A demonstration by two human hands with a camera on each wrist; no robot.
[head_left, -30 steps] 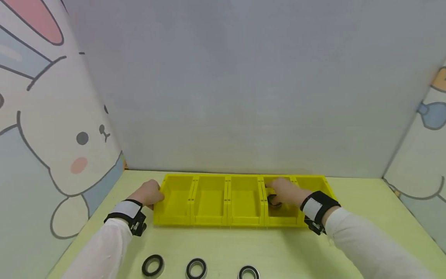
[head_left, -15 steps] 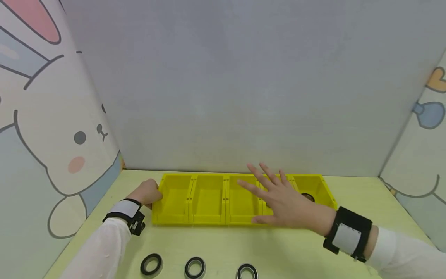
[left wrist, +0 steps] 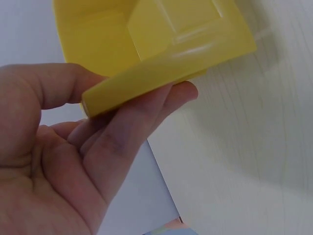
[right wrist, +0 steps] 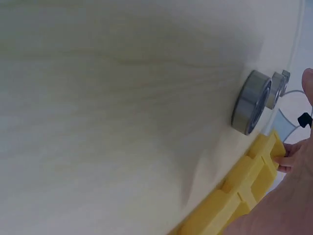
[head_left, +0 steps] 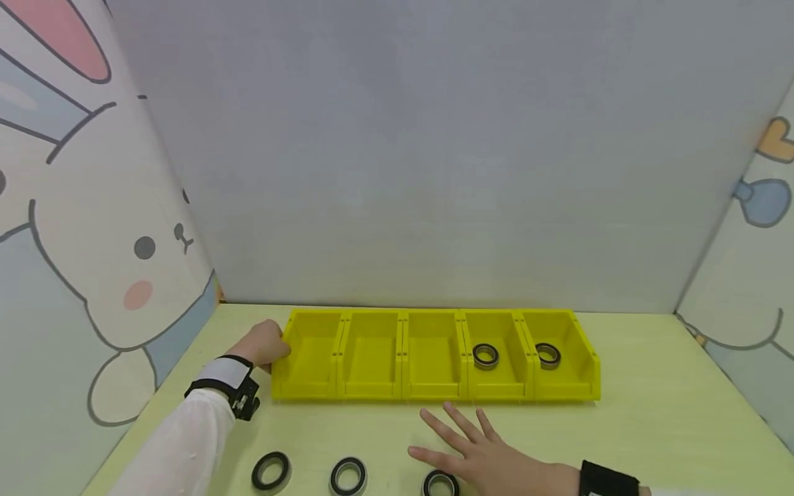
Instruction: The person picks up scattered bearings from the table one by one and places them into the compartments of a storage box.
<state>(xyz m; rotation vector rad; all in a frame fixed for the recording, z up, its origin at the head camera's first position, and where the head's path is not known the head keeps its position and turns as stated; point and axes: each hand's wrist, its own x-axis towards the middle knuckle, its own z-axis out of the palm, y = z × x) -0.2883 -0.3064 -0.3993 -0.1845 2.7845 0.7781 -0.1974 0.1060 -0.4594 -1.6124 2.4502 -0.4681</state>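
Note:
My left hand (head_left: 262, 343) pinches the left side wall of a yellow bin row (head_left: 434, 391), thumb inside and fingers outside, as the left wrist view shows. Fingers spread, my right hand (head_left: 477, 451) hovers over the table in front of the bins, partly covering a ball bearing (head_left: 428, 486). Two more bearings lie to its left, a middle bearing (head_left: 348, 476) and a left bearing (head_left: 271, 472). Inside the bins, one bearing (head_left: 486, 357) lies in the fourth compartment from the left and another bearing (head_left: 548, 356) in the rightmost.
The pale wooden table (head_left: 657, 399) carries everything. A grey wall (head_left: 459, 151) stands right behind the bins. Side panels with cartoon drawings, such as the rabbit panel (head_left: 80, 275), border the table left and right.
My right hand has let go of a bearing in the fourth compartment, left the bin and come down toward the near bearing with spread fingers. The left hand keeps its hold on the bin wall.

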